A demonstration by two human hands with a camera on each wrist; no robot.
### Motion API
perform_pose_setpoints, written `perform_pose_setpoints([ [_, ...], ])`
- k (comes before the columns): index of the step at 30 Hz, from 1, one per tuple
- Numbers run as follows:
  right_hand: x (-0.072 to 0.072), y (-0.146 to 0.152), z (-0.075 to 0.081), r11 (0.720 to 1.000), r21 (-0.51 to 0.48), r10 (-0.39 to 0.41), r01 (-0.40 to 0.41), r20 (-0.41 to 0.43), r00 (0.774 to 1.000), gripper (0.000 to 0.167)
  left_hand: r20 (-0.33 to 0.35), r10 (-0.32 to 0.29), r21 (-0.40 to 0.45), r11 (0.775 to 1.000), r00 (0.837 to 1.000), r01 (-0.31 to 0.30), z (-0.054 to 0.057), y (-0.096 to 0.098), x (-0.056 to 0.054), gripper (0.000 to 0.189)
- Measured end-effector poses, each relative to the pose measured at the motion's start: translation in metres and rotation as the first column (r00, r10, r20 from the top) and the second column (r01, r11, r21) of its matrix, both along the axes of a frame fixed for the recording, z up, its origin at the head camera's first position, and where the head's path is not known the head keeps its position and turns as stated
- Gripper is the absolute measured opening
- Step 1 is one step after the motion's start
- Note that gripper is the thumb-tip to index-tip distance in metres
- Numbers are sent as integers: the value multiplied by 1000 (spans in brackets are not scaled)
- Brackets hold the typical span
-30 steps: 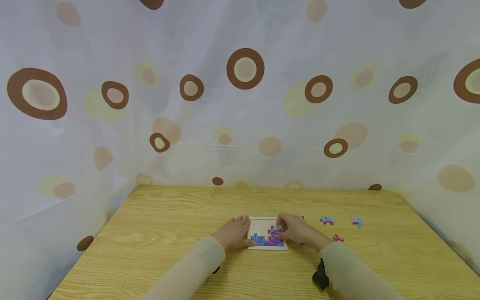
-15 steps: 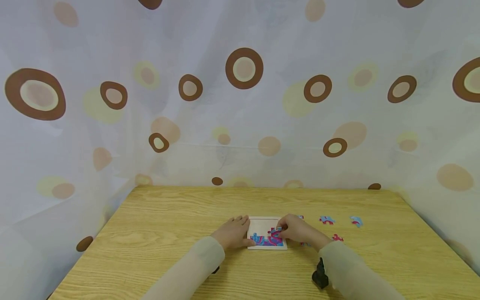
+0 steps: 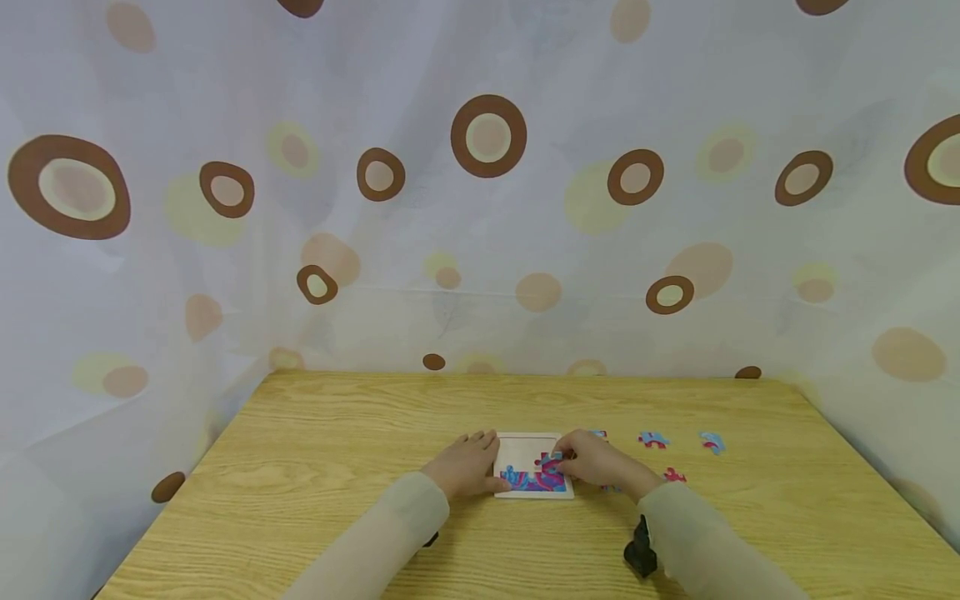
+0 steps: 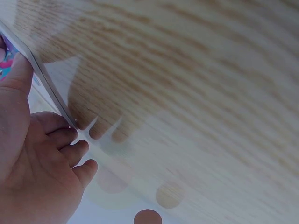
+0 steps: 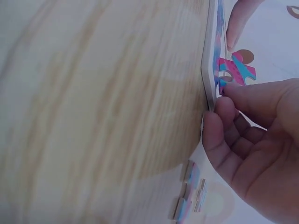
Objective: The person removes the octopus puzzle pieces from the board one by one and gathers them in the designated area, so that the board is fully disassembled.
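Note:
A white puzzle tray [image 3: 517, 447] lies on the table in the head view, its bottom row filled with blue, purple and pink pieces. Along its left side rests my left hand [image 3: 467, 467], fingers stretched forward and thumb over the lower left corner. The left wrist view shows that thumb [image 4: 21, 77] lying over the rim and the fingertips against the tray's edge. My right hand [image 3: 592, 457] pinches a pink-and-blue jigsaw piece [image 5: 238, 70] between thumb and bent fingers. This piece sits tilted above the right end of the filled row; its near corner is hidden by the fingertips.
Loose jigsaw pieces lie right of the tray: one blue and pink [image 3: 654, 440], another further right [image 3: 712, 442] and a mostly pink one [image 3: 674, 475]. Others are partly covered by the right hand. A spotted curtain [image 3: 480, 325] hangs behind the wooden table [image 3: 360, 417].
The right hand's fingers have dipped slightly and the pinched piece has changed its tilt over the tray. The left hand and the tray stay where they were.

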State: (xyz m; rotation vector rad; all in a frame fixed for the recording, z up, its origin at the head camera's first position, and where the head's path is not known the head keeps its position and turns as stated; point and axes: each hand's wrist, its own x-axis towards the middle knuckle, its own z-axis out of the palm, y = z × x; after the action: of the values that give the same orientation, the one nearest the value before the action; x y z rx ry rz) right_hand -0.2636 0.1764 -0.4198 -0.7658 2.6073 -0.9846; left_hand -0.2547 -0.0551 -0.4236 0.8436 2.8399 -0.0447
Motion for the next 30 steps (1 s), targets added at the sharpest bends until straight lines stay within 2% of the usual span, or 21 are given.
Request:
perform_pose_setpoints([
  [4, 1, 5, 2, 999, -40, 21, -19, 43, 999, 14, 3, 4, -3, 1000, 1000, -4, 1, 0, 1, 77],
  [7, 2, 14, 3, 994, -105, 3, 5, 69, 998, 11, 3, 2, -5, 1000, 1000, -2, 2, 0, 1, 76],
  [12, 3, 43, 9, 969, -237, -58, 76, 83, 995, 11, -10, -7, -5, 1000, 1000, 7, 5, 1, 3, 76],
  [17, 6, 84, 19, 940, -300, -138, 164, 105, 985, 13, -4, -6, -2, 1000, 1000, 6, 7, 1, 4, 76],
  [24, 21, 144, 19, 896, -269, -321, 352, 154, 934, 31, -3, -17, 9, 1000, 1000, 17, 2, 0, 0, 76],
  [29, 33, 181, 13, 882, -196, -403, 429, 160, 901, 40, -10, -17, 1, 1000, 1000, 17, 2, 0, 1, 77],
  [30, 35, 187, 11, 882, -183, -409, 435, 162, 898, 41, -3, -7, -8, 1000, 1000, 7, 5, 1, 3, 75],
])
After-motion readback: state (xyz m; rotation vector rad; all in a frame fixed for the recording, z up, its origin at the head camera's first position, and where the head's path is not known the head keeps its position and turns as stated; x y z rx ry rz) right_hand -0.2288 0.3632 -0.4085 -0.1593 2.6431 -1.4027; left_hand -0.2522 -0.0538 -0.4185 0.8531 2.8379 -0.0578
